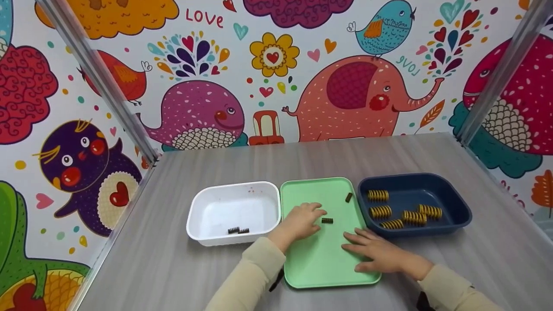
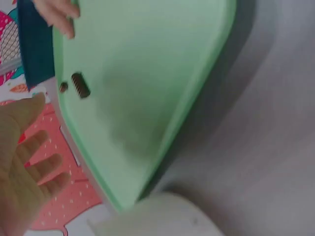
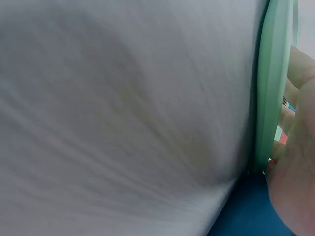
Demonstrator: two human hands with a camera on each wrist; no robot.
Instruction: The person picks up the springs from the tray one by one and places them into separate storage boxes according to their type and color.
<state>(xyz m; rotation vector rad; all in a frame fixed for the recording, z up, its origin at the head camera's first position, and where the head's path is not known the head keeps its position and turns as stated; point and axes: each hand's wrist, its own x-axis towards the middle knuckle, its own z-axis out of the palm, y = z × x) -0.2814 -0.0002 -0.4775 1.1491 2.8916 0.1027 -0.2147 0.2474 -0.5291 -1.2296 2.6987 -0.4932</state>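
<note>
A green tray [image 1: 319, 268] lies on the table with two small dark springs on it. One spring [image 1: 327, 220] is near its middle, just right of my left hand [image 1: 301, 221]; the other spring [image 1: 349, 197] lies by the far right edge. My left hand is over the tray with fingers extended, holding nothing, and the left wrist view shows its fingers apart from the spring [image 2: 80, 85]. My right hand [image 1: 380, 252] rests at the tray's right edge, fingers spread and straight. In the right wrist view, the right hand [image 3: 298, 147] is beside the tray's rim [image 3: 273, 83].
Left of the tray, a white bin [image 1: 211, 207] holds small dark springs [image 1: 238, 230]. A dark blue bin [image 1: 458, 207] on the right holds several larger yellow springs [image 1: 414, 217]. Metal posts [image 1: 103, 82] and printed walls [image 1: 268, 108] bound the table [image 1: 147, 259].
</note>
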